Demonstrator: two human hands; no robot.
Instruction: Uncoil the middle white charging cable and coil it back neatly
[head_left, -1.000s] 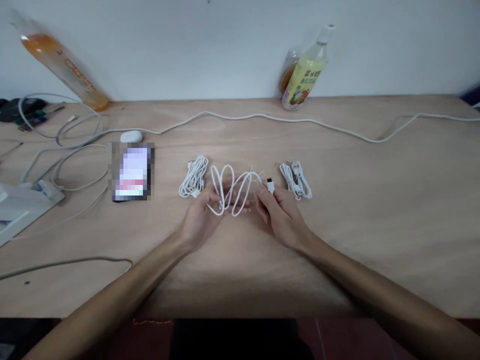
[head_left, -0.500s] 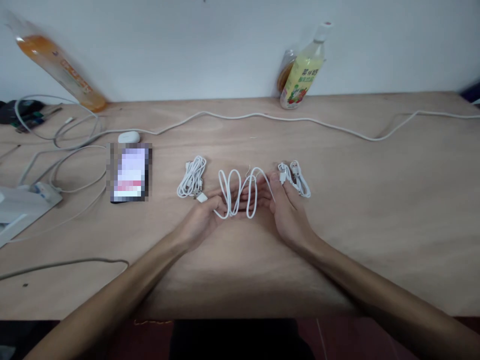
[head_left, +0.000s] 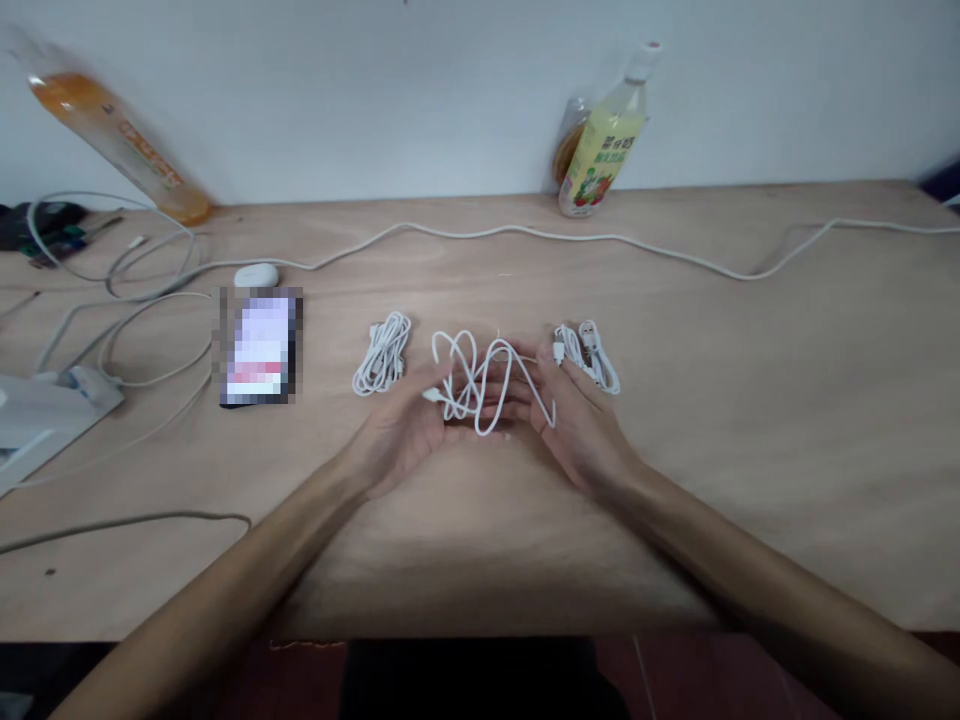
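1. Pale wood-grained desk meets a plain wall, with a yellow drink bottle and an orange drink bottle at the back.
2. You have a white USB cable in open, uneven loops in the space between your palms. Its spread runs left to right, from one hand to the other, while the single loops stand roughly away from you. The loops lie across your fingers, rather nearer the left hand than the right.
3. Your left hand comes in at a slant, palm turned inward, fingers half straightened beneath the loops. It has a loose hold, with one connector beside the thumb; how firmly it is pinched, you cannot tell from this view.
4. Your right hand mirrors it, fingers gently bent and reaching toward the left. Its thumb and forefinger are closed near the USB plug, which points away from you; the strand drops across the palm.
5. Just beyond your left thumb lies one coiled cable bundle; another, the right-hand bundle, sits just past your right knuckles.
6. Farther left are a phone with a blurred-out screen and a rounded white case.
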